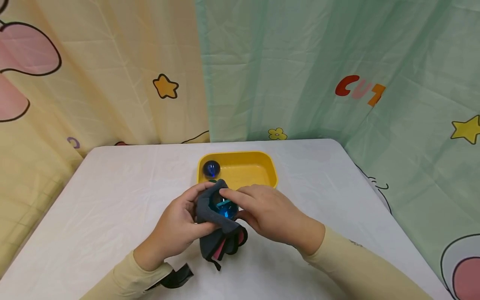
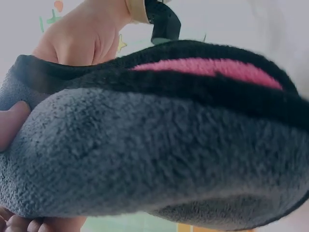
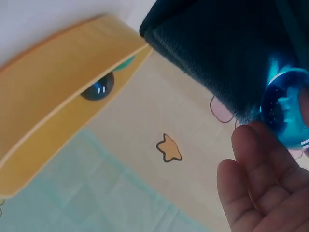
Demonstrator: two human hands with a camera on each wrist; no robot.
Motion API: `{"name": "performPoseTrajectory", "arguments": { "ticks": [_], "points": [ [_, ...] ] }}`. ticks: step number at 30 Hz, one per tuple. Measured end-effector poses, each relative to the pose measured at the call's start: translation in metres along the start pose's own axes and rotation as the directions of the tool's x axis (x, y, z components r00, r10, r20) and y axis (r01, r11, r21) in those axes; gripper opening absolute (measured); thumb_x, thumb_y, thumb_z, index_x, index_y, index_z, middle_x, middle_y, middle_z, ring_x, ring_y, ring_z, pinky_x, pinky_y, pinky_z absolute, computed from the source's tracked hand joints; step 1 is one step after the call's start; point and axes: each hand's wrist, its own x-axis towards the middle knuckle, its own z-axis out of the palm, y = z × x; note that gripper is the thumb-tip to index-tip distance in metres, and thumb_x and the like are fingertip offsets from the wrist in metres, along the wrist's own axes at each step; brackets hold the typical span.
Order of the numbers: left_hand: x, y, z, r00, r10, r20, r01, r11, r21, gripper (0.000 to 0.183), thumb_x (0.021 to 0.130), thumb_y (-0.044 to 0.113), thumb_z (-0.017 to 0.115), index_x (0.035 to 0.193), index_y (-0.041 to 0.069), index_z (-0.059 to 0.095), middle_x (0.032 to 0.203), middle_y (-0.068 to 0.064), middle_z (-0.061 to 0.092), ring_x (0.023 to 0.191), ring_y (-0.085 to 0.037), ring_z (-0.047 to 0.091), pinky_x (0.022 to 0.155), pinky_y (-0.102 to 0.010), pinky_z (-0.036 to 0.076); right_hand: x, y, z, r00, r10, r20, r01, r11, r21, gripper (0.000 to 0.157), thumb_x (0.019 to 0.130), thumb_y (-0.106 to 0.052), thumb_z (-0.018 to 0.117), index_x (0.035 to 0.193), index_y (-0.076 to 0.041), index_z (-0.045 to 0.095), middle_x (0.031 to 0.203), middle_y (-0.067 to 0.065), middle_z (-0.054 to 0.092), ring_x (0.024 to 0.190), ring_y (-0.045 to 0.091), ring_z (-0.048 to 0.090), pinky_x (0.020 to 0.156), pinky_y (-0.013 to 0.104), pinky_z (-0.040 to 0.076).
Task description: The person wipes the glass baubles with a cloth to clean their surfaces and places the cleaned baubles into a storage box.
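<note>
My left hand (image 1: 170,227) grips a dark grey plush pouch (image 1: 204,210) by its mouth, thumb on the near side and fingers round the far side. Black edging and a pink lining (image 2: 207,66) show in the left wrist view, with folded flaps hanging below the hand. At the pouch's opening, my right hand (image 1: 275,212) pinches a clear blue ball (image 3: 282,113) between thumb and fingers. The ball lies partly within the mouth in the head view. The inside of the pouch is mostly hidden.
Just beyond the hands, a yellow tray (image 1: 247,166) stands on the white table (image 1: 112,200). It holds a dark blue ball (image 1: 211,168) at its left end and a green thing (image 3: 126,63), mostly covered by the pouch in the head view. Printed curtains hang behind.
</note>
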Motion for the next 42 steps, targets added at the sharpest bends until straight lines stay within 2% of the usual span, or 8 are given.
{"name": "performPoseTrajectory", "arguments": {
  "ticks": [5, 11, 14, 18, 26, 31, 37, 42],
  "points": [
    [0.000, 0.001, 0.001, 1.000, 0.007, 0.019, -0.008, 1.000, 0.026, 0.070, 0.088, 0.000, 0.083, 0.149, 0.011, 0.050, 0.135, -0.014, 0.067, 0.105, -0.020, 0.074, 0.086, -0.028, 0.063, 0.002, -0.003, -0.003, 0.990, 0.110, 0.084, -0.119, 0.986, 0.117, 0.065, 0.097, -0.029, 0.078, 0.151, -0.009, 0.050, 0.108, -0.001, 0.077, 0.088, 0.011, 0.070, 0.080, 0.025, 0.060],
    [0.000, 0.001, 0.002, 1.000, -0.009, 0.025, 0.007, 0.999, 0.052, 0.069, 0.086, 0.000, 0.084, 0.147, 0.012, 0.052, 0.130, -0.011, 0.069, 0.099, -0.016, 0.074, 0.082, -0.028, 0.063, 0.002, -0.005, 0.006, 0.929, 0.295, 0.224, -0.365, 0.834, 0.415, 0.045, 0.106, -0.032, 0.065, 0.139, -0.003, 0.056, 0.094, -0.003, 0.076, 0.078, 0.003, 0.063, 0.072, 0.022, 0.057],
    [-0.001, -0.001, 0.002, 1.000, -0.006, 0.014, 0.005, 0.998, 0.060, 0.069, 0.086, 0.001, 0.085, 0.146, 0.012, 0.052, 0.129, -0.011, 0.069, 0.097, -0.016, 0.073, 0.080, -0.027, 0.063, 0.002, -0.004, 0.006, 0.930, 0.277, 0.244, -0.356, 0.847, 0.395, 0.053, 0.107, -0.034, 0.062, 0.149, -0.005, 0.051, 0.110, -0.003, 0.076, 0.090, 0.004, 0.067, 0.085, 0.025, 0.060],
    [0.000, -0.003, 0.000, 1.000, 0.016, 0.007, -0.016, 1.000, 0.023, 0.068, 0.086, -0.002, 0.083, 0.146, 0.009, 0.052, 0.130, -0.013, 0.069, 0.101, -0.020, 0.074, 0.084, -0.028, 0.064, 0.002, -0.004, 0.000, 0.964, 0.168, 0.207, -0.219, 0.940, 0.260, 0.072, 0.105, -0.031, 0.066, 0.164, -0.009, 0.032, 0.132, 0.001, 0.072, 0.109, 0.013, 0.070, 0.100, 0.033, 0.059],
    [0.000, -0.002, -0.002, 1.000, -0.011, 0.010, 0.011, 1.000, -0.010, 0.071, 0.087, -0.002, 0.082, 0.149, 0.006, 0.048, 0.138, -0.016, 0.066, 0.109, -0.017, 0.074, 0.092, -0.026, 0.061, 0.001, 0.000, 0.001, 1.000, -0.030, -0.008, 0.029, 0.998, -0.053, 0.073, 0.094, -0.025, 0.081, 0.158, -0.019, 0.047, 0.109, 0.000, 0.075, 0.093, 0.016, 0.069, 0.087, 0.029, 0.060],
    [0.000, 0.001, -0.002, 1.000, 0.009, 0.016, -0.009, 1.000, 0.024, 0.069, 0.087, -0.001, 0.083, 0.148, 0.010, 0.051, 0.136, -0.013, 0.067, 0.109, -0.022, 0.073, 0.092, -0.025, 0.061, 0.003, -0.006, 0.002, 0.991, 0.114, 0.064, -0.121, 0.986, 0.116, 0.069, 0.096, -0.028, 0.078, 0.154, -0.009, 0.047, 0.103, -0.001, 0.077, 0.084, 0.011, 0.067, 0.079, 0.025, 0.059],
    [0.000, 0.001, 0.000, 1.000, -0.001, 0.021, 0.000, 1.000, 0.024, 0.067, 0.087, 0.000, 0.083, 0.146, 0.010, 0.052, 0.131, -0.014, 0.068, 0.104, -0.022, 0.073, 0.088, -0.027, 0.063, 0.003, -0.010, 0.010, 0.923, 0.336, 0.186, -0.385, 0.802, 0.457, 0.049, 0.105, -0.030, 0.065, 0.144, -0.004, 0.053, 0.093, -0.002, 0.074, 0.075, 0.005, 0.060, 0.068, 0.023, 0.056],
    [0.000, -0.002, -0.001, 1.000, 0.012, -0.002, -0.012, 0.999, 0.033, 0.064, 0.088, 0.000, 0.082, 0.145, 0.005, 0.052, 0.129, -0.018, 0.069, 0.102, -0.020, 0.074, 0.087, -0.026, 0.062, 0.005, -0.009, 0.004, 0.949, 0.274, 0.155, -0.309, 0.903, 0.298, 0.067, 0.104, -0.038, 0.067, 0.159, -0.010, 0.042, 0.135, 0.001, 0.070, 0.110, 0.013, 0.070, 0.096, 0.032, 0.060]
  ]
}}
